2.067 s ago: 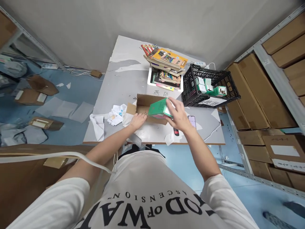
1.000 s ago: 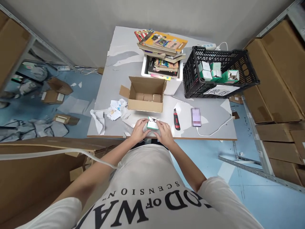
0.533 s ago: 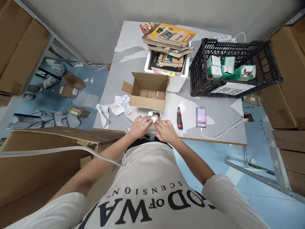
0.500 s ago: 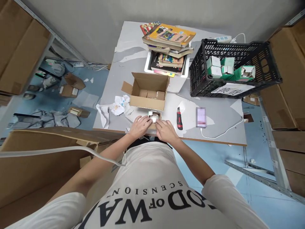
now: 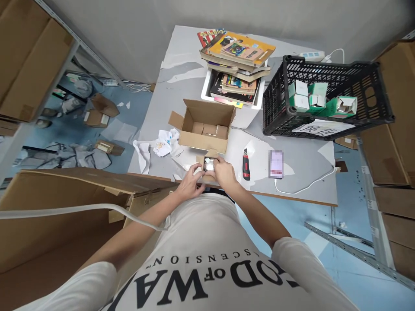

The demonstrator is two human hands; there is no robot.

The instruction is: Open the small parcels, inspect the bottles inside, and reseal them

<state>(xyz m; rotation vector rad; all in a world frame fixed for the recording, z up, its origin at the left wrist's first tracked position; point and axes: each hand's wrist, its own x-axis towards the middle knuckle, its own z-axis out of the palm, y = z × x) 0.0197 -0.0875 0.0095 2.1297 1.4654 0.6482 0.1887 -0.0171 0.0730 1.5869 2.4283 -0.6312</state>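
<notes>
A small brown cardboard box [image 5: 212, 153] stands at the table's front edge with its top flaps up. Inside it sits a shiny, silvery-white rounded object [image 5: 209, 166], whose kind I cannot make out. My left hand [image 5: 190, 183] curls its fingers and thumb around the box's near left side. On the opposite side, my right hand [image 5: 225, 174] is closed over the right edge, its fingertips by the shiny object. Just behind them is a larger open carton [image 5: 202, 140] with small brown boxes inside.
A red and black utility knife [image 5: 246, 165] and a charging phone [image 5: 276, 164] lie to the right. Crumpled paper [image 5: 165, 142] is at left. Behind stand a white bin [image 5: 249, 116] of books and a black crate [image 5: 270, 103] holding green-and-white boxes. A big carton [image 5: 81, 177] stands lower left.
Brown flaps now stand up around the shiny object. My right hand has shifted up over the box's right edge, and my left hand has turned lower. The view has moved slightly.
</notes>
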